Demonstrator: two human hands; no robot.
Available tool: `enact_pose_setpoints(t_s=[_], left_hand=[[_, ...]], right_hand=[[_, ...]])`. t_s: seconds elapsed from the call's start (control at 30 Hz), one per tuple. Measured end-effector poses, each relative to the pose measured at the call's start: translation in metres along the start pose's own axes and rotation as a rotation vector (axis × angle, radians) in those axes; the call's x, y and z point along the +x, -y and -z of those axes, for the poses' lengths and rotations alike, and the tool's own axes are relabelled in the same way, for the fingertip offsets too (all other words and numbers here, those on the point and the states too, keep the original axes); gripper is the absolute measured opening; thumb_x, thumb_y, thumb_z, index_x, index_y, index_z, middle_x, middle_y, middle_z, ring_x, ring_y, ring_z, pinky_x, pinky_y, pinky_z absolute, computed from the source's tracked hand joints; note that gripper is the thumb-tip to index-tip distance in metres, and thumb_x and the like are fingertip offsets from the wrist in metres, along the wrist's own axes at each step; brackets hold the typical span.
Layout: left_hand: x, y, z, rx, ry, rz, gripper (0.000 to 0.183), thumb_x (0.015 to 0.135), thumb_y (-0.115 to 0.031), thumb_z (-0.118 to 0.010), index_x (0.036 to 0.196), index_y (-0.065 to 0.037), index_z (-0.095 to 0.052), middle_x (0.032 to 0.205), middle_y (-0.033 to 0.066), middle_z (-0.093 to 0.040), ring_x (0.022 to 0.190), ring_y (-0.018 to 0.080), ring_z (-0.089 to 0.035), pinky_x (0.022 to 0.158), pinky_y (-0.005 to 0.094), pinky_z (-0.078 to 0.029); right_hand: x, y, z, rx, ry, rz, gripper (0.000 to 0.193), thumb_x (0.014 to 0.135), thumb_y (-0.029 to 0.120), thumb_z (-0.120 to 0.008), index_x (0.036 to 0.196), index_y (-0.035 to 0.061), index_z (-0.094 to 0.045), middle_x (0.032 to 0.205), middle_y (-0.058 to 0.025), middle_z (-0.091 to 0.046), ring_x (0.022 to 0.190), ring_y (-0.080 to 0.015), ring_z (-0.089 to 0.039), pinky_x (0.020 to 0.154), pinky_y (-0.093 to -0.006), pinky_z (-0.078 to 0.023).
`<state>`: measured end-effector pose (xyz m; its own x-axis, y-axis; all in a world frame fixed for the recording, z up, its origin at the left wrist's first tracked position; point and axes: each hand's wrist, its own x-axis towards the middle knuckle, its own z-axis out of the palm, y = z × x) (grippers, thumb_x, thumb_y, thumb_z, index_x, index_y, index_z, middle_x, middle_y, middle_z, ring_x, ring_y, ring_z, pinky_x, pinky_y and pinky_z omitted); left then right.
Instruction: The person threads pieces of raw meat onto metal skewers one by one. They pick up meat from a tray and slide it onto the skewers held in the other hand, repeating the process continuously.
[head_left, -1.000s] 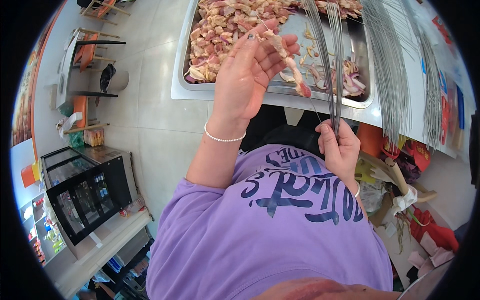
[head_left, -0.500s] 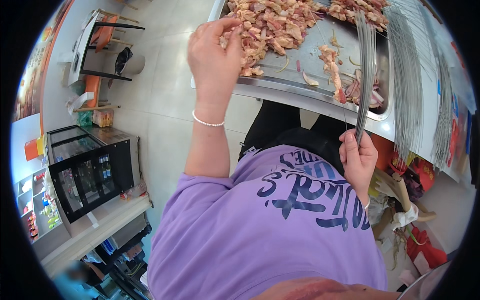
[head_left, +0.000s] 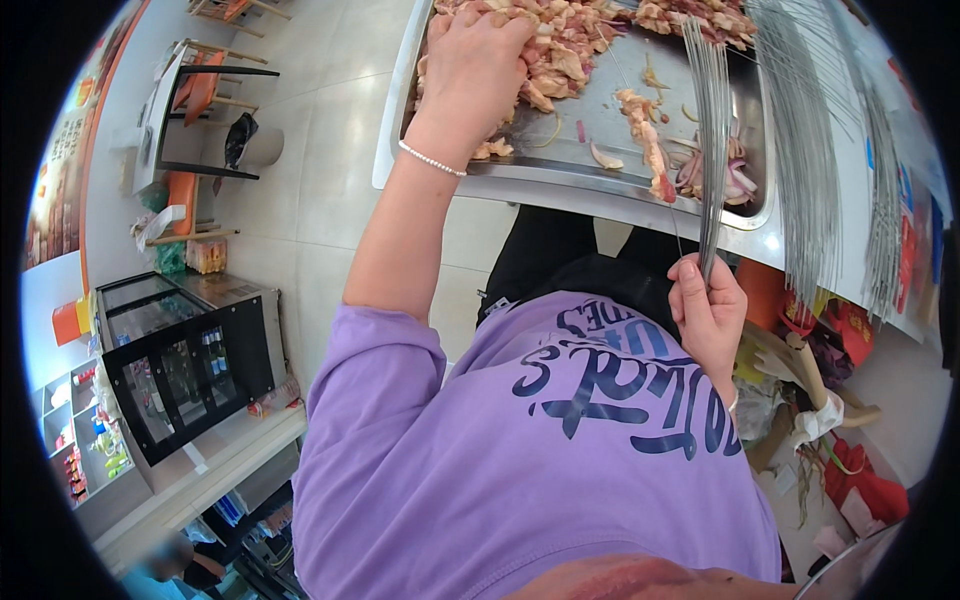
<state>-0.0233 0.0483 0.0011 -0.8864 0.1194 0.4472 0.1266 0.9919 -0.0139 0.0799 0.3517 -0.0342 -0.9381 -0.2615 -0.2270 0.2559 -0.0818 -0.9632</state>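
In the head view, the left hand (head_left: 472, 80) bends down onto the meat pile (head_left: 565, 50) in the metal tray (head_left: 598, 118); its fingertips are hidden, so I cannot tell whether it grasps a piece. The right hand (head_left: 711, 312) is closed around the near ends of a skewer bundle (head_left: 711, 150) and a loaded skewer (head_left: 644, 135) over the tray. The bundle partly covers onion slices (head_left: 736, 180); the upper edge cuts off the pile.

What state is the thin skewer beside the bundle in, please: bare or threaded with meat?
Threaded: the skewer carries meat pieces along its far part, with only bare metal near the right hand.
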Motion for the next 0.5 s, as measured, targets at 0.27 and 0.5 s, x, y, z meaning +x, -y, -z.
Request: enact_pose_setpoints(t_s=[0.27, 0.5], left_hand=[[-0.015, 0.029, 0.014, -1.418, -0.149, 0.582, 0.021, 0.098, -0.012, -0.058, 0.112, 0.003, -0.057, 0.103, 0.0114, -0.067, 0.094, 0.0158, -0.065, 0.08, 0.0255, -0.052], [-0.025, 0.025, 0.024, -1.981, -0.034, 0.781, 0.028, 0.102, -0.018, -0.049, 0.12, 0.004, -0.053, 0.114, 0.0217, -0.065, 0.105, 0.0295, -0.065, 0.087, 0.0343, -0.055]], right_hand=[[0.004, 0.0, -0.002, 0.008, 0.02, -0.018, 0.016, 0.1, 0.011, -0.054, 0.09, -0.0011, -0.058, 0.064, 0.0028, -0.049, 0.051, -0.0022, -0.042, 0.046, -0.0184, -0.031], [0.005, 0.002, -0.004, 0.062, 0.125, -0.089, 0.017, 0.1, 0.011, -0.054, 0.088, -0.0007, -0.058, 0.062, 0.0028, -0.05, 0.05, -0.002, -0.042, 0.046, -0.018, -0.031]])
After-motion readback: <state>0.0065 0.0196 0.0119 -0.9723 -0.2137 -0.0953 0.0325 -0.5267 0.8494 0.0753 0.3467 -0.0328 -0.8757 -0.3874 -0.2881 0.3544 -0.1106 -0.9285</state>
